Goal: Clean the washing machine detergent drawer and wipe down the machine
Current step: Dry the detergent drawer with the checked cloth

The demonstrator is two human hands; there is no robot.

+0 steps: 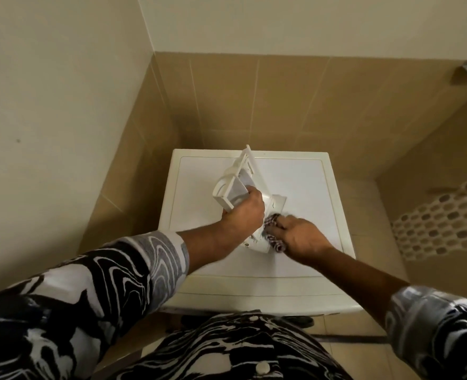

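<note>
The left hand [244, 212] grips the detergent drawer [235, 185], its long axis rising away over the washing machine [309, 187], while the right hand [300, 237] clutches a checked cloth [272, 223] against its near end.

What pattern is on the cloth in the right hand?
The cloth is checked, dark on white; the head view, the only one, shows it.

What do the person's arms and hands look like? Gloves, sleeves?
No gloves: left hand and right hand are bare, no watch or rings visible. The left sleeve and right sleeve are black, white and grey marbled swirl print, ending short of the wrists.
</note>
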